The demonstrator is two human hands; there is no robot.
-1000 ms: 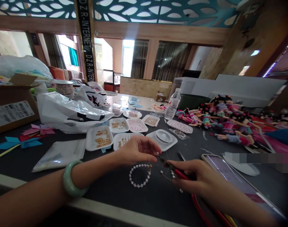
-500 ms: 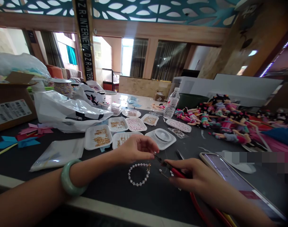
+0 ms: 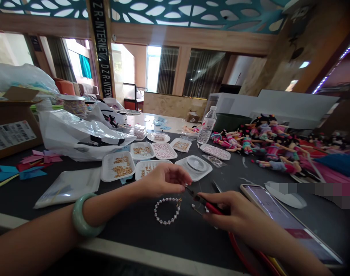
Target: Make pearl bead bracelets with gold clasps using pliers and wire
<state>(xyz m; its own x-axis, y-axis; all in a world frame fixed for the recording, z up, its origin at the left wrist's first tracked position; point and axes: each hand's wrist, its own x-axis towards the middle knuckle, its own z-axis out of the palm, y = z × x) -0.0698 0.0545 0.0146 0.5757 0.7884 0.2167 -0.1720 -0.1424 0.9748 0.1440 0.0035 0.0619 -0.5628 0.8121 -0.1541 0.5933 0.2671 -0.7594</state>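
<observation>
My left hand, with a green bangle on its wrist, is closed in a pinch at the jaw tips of the pliers. Whatever its fingertips hold is too small to make out. Red-handled pliers are gripped in my right hand, their dark jaws pointing left at those fingertips. Below my right hand's fingers, a short strand with a few white beads shows, partly hidden. On the dark tabletop under my left hand lies a round bead bracelet with a gold clasp.
Beyond my hands stand trays of gold findings and pink beads, plus a tray with a spool. A phone lies right, near more red handles. Further back are a water bottle and piled dolls.
Both hands and the pliers hold nearly the same pose against each other. The whole view has shifted slightly, so everything sits a little further left.
</observation>
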